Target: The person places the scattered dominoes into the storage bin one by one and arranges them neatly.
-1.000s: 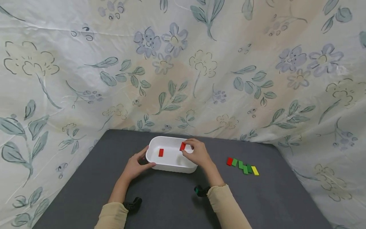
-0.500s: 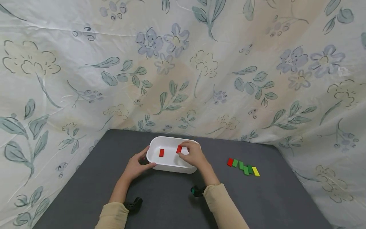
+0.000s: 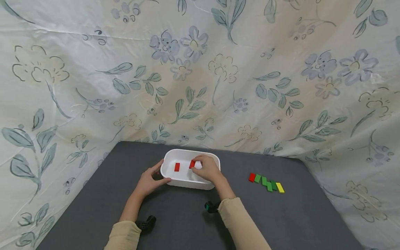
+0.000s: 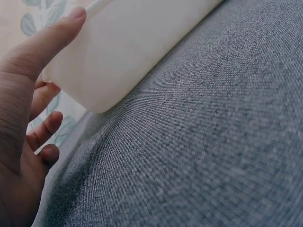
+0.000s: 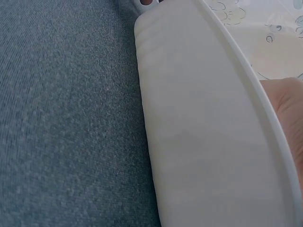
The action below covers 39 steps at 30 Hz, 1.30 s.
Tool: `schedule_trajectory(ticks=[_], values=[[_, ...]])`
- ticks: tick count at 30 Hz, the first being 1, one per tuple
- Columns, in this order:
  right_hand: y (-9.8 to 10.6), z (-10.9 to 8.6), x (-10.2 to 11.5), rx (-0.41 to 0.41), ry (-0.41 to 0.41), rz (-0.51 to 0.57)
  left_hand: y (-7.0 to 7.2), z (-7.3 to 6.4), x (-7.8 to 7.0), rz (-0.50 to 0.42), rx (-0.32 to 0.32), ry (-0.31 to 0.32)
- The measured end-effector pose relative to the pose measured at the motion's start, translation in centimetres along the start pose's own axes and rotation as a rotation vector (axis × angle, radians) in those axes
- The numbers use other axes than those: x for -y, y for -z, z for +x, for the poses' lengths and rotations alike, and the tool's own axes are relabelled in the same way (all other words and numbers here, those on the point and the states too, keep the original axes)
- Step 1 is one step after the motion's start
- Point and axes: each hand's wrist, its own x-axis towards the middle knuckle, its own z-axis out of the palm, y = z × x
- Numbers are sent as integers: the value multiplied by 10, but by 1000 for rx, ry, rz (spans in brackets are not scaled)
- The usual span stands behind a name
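A white plastic box (image 3: 190, 183) with rounded corners stands open-topped on the grey cloth. My left hand (image 3: 148, 182) grips its left end, the thumb (image 4: 57, 38) at the rim and the other fingers round the end wall. Inside, toward the left, a small red rectangular tile (image 3: 177, 167) lies flat. My right hand (image 3: 207, 169) reaches over the near rim and pinches a second red tile (image 3: 192, 164), tilted, between thumb and fingertips, just right of the first. In the right wrist view the box wall (image 5: 203, 118) hides the fingers and the tile; only part of the hand (image 5: 289, 109) shows.
On the cloth right of the box lies an uneven row of flat tiles: one red tile (image 3: 251, 177), several green tiles (image 3: 264, 181) and a yellow tile (image 3: 280, 188). A flower-patterned curtain (image 3: 200, 86) hangs behind the grey-covered table (image 3: 187, 215).
My right hand has moved left inside the box with its red tile, bringing it nearer the tile lying there. My left hand keeps its grip on the box end.
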Motion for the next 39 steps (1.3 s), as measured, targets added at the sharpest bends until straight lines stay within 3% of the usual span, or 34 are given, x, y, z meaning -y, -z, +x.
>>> schedule_trajectory(ticks=[7, 15, 24, 30, 39], values=[[-7, 6, -1, 52, -27, 0, 2, 1, 2, -9, 0, -7], [-9, 14, -2, 134, -155, 25, -2, 6, 0, -1, -11, -4], [-19, 29, -9, 199, -193, 7, -9, 10, -1, -11, -32, 4], [-26, 34, -6, 239, -176, -41, -10, 8, -1, -8, -34, -1], [-37, 41, 0, 287, -220, -62, -12, 6, 0, -9, -51, -12]])
